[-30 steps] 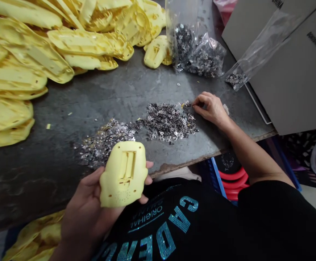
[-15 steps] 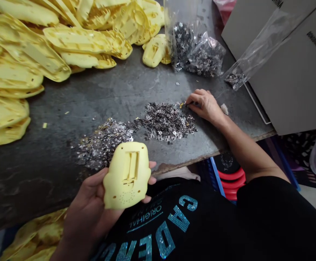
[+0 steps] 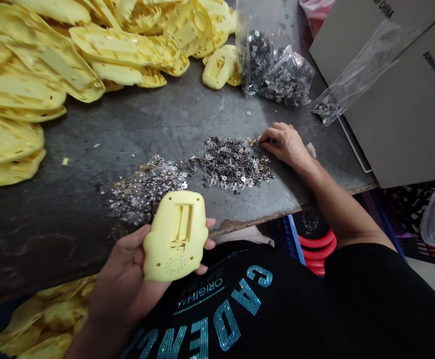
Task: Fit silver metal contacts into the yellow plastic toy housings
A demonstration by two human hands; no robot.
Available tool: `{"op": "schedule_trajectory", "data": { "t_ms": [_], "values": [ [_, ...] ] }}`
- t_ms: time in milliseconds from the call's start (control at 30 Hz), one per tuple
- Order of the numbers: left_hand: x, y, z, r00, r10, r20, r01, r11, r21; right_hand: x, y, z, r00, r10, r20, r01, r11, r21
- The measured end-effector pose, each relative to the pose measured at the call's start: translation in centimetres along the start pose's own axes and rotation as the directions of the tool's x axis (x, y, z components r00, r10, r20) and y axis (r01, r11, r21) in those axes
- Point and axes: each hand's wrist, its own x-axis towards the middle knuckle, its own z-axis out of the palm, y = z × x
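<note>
Holding a pale yellow moulded plastic casing [image 3: 176, 237] in the left hand [image 3: 118, 281], fingers wrapped behind it, just in front of a heap of small silvery metal clips [image 3: 232, 164] on the worn grey tabletop [image 3: 60, 209]. Right hand [image 3: 287, 144] rests at the heap's far right edge, fingers curled into a pinch; anything gripped is too small to tell. Further pale yellow casings [image 3: 26, 85] lie piled beyond the heap, left; a clear plastic bag of clips [image 3: 273, 65] sits beyond it, right.
</note>
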Motion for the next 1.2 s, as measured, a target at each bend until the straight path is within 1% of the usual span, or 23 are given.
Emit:
{"op": "schedule_trajectory", "data": {
  "t_ms": [100,167,267,400,433,500,600,667,767,867,933,1033,1133,1200],
  "values": [
    [-0.2,-0.1,0.3,0.999,0.02,-0.026,-0.02,1.0,-0.021,-0.6,-0.7,-0.6,0.998,0.002,-0.062,0.004,0.994,0.106],
    [-0.2,-0.1,0.7,0.998,0.039,-0.049,-0.04,0.999,-0.025,-1.4,-1.3,-1.0,0.994,-0.009,-0.109,0.024,0.99,0.139],
    [-0.1,-0.2,1.0,0.994,0.057,-0.09,-0.059,0.998,-0.013,-2.3,-1.7,-1.5,0.989,-0.008,-0.145,0.024,0.994,0.11],
    [-0.2,-0.2,0.8,0.99,0.072,-0.121,-0.071,0.997,0.009,-3.6,-1.5,-2.3,0.974,0.045,-0.223,-0.028,0.997,0.077],
    [-0.3,-0.2,0.7,0.99,0.079,-0.119,-0.078,0.997,0.012,-4.2,-1.6,-2.4,0.974,0.046,-0.224,-0.03,0.997,0.074],
    [-0.5,-0.2,0.5,0.992,0.082,-0.099,-0.082,0.997,0.011,-5.7,-2.2,-2.3,0.984,0.028,-0.176,-0.012,0.996,0.094],
    [-0.5,-0.2,0.6,0.998,0.046,-0.047,-0.045,0.999,0.005,-8.3,-3.7,-1.3,0.997,0.018,-0.075,-0.006,0.989,0.146],
    [-0.4,-0.2,0.8,0.999,0.026,-0.034,-0.026,1.0,0.009,-9.8,-4.5,-0.4,0.998,0.041,-0.057,-0.034,0.992,0.124],
    [0.0,-0.3,0.9,1.0,-0.003,-0.031,0.003,1.0,0.01,-11.2,-4.7,0.3,0.995,0.058,-0.085,-0.053,0.996,0.066],
    [0.3,-0.5,1.1,0.999,-0.03,-0.02,0.03,1.0,0.007,-12.1,-4.1,-0.1,0.992,0.068,-0.108,-0.057,0.994,0.094],
    [0.5,-0.7,1.3,0.999,-0.038,-0.027,0.038,0.999,0.003,-12.8,-3.7,-0.5,0.988,0.096,-0.12,-0.081,0.989,0.124],
    [0.7,-0.9,1.6,0.994,-0.062,-0.089,0.063,0.998,0.002,-13.9,-3.4,-1.0,0.983,0.127,-0.134,-0.111,0.986,0.121],
    [0.7,-0.7,1.8,0.984,-0.073,-0.164,0.077,0.997,0.02,-14.7,-3.4,-0.9,0.984,0.119,-0.134,-0.106,0.989,0.103],
    [0.7,-0.3,2.0,0.981,-0.092,-0.168,0.099,0.994,0.037,-15.1,-3.3,-0.8,0.979,0.13,-0.16,-0.114,0.988,0.103]
  ]
}}
